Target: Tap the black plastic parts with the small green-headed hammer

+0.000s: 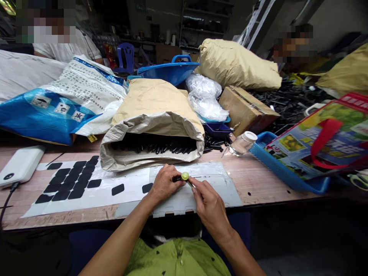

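Observation:
My left hand point(166, 183) pinches a small black piece point(176, 178) above the table's front part. A round yellow-green disc point(184, 176) sits at that piece's right end; I cannot tell which of the two hands' things it belongs to. My right hand point(207, 197) grips a thin rod-like tool point(191, 184), its tip meeting the disc. Below both hands lies a grey sheet point(227, 191). To the left, a white backing sheet point(106, 199) carries several black rounded-square pads point(76, 193), one of them close by my left wrist.
Facing me, an open paper sack point(161, 99) holds many black pieces point(161, 147). Around it are a white power bank point(21, 165), a clear jar point(243, 143), a blue tray point(290, 168) with a printed bag point(324, 138), and a cardboard box point(244, 109). Two people are beyond.

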Demonstrator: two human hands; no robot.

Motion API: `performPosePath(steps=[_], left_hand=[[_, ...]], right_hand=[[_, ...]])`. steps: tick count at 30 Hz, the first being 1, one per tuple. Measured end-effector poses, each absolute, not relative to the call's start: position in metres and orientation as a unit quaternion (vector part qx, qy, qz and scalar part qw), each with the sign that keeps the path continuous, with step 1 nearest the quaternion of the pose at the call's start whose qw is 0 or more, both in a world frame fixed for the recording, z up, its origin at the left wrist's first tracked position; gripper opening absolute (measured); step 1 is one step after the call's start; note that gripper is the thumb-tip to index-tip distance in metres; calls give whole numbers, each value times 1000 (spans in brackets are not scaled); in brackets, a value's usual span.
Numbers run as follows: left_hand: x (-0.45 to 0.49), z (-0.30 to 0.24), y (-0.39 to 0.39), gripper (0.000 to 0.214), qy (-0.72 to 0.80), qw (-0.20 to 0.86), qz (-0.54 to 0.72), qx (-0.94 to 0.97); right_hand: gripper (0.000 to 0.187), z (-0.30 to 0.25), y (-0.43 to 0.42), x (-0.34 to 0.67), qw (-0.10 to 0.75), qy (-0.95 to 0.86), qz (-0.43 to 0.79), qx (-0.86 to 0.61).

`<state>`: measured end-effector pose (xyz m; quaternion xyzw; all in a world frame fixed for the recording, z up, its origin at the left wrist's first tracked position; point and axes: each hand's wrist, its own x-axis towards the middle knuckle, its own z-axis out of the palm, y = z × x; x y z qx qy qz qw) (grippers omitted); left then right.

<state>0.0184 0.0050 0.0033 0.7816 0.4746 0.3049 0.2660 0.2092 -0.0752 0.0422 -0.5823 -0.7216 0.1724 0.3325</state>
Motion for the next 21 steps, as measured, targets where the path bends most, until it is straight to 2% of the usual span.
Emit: performPosePath(steps=[6, 13, 18, 21], left_hand=[[19, 4, 5, 16, 488, 259, 303, 777], [19, 8, 2, 14, 494, 262, 298, 774], [18, 7, 7, 14, 486, 254, 291, 784], [19, 18, -4, 16, 470, 253, 302, 790]], right_hand=[[37, 45, -56, 243, 365, -686, 135, -615], [34, 19, -10, 300, 241, -641, -12, -728], [34, -1, -5, 298, 210, -660, -113, -712], [34, 0, -7, 295, 200, -662, -126, -711]])
